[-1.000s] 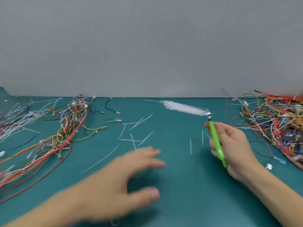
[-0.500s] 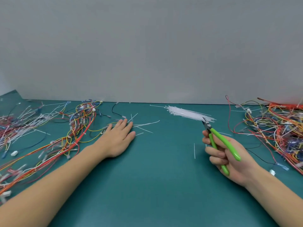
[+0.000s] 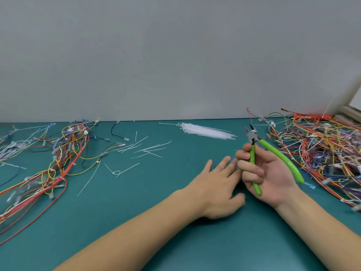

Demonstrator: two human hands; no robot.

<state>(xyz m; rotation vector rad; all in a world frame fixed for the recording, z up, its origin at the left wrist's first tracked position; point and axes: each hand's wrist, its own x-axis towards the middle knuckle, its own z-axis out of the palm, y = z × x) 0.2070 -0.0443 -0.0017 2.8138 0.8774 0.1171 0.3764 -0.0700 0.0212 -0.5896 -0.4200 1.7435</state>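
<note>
My right hand [image 3: 267, 178] holds green-handled wire cutters [image 3: 273, 153] upright, fingers curled round one handle, jaws open and pointing up. My left hand [image 3: 218, 184] lies flat on the teal table [image 3: 136, 222] with fingers spread, just left of the right hand and touching its fingers. A bundle of white cable ties [image 3: 205, 131] lies near the wall behind the hands. Cut tie ends [image 3: 146, 148] are scattered at centre left.
A big tangle of coloured wires [image 3: 322, 149] covers the right side of the table. Red and yellow wire harnesses [image 3: 58, 163] stretch down the left side. A looped cable tie [image 3: 117, 172] lies between them. A grey wall stands behind.
My left hand has moved from the left-centre of the table over to my right hand. The cutters stay in my right hand, handles apart.
</note>
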